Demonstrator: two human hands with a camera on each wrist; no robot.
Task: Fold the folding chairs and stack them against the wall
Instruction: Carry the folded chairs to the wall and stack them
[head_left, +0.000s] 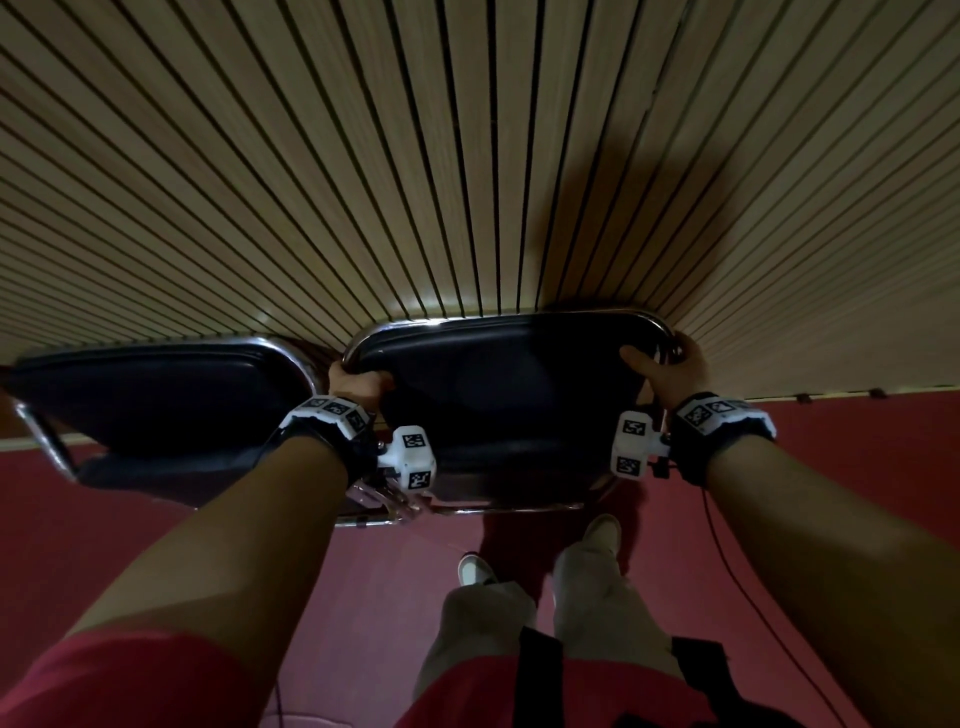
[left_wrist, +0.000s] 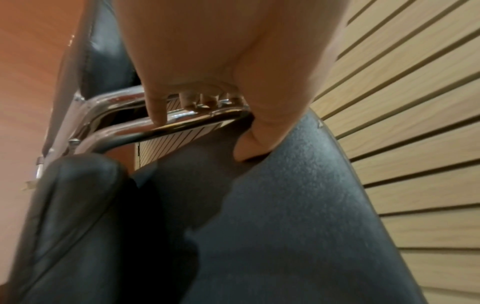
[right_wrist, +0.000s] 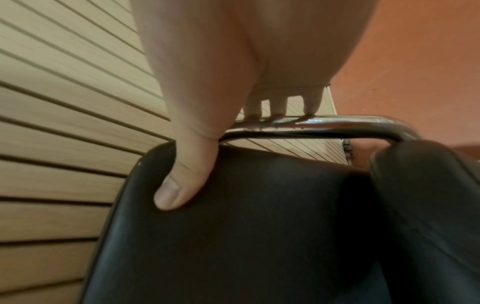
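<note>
A folded black chair (head_left: 498, 384) with a chrome frame stands upright close to the slatted wooden wall (head_left: 415, 156). My left hand (head_left: 358, 382) grips the left top corner of its frame, fingers curled over the chrome tube (left_wrist: 182, 123), thumb on the black backrest (left_wrist: 298, 195). My right hand (head_left: 670, 364) grips the right top corner, fingers hooked over the tube (right_wrist: 324, 123), thumb pressed on the backrest pad (right_wrist: 246, 216). A second folded black chair (head_left: 156, 395) leans against the wall just to the left.
The floor (head_left: 831, 441) is dark red carpet. My feet (head_left: 602, 535) stand right behind the held chair. A thin black cable (head_left: 727, 561) hangs from my right wrist. A wall hinge or bracket (head_left: 802, 397) sits at the skirting on the right.
</note>
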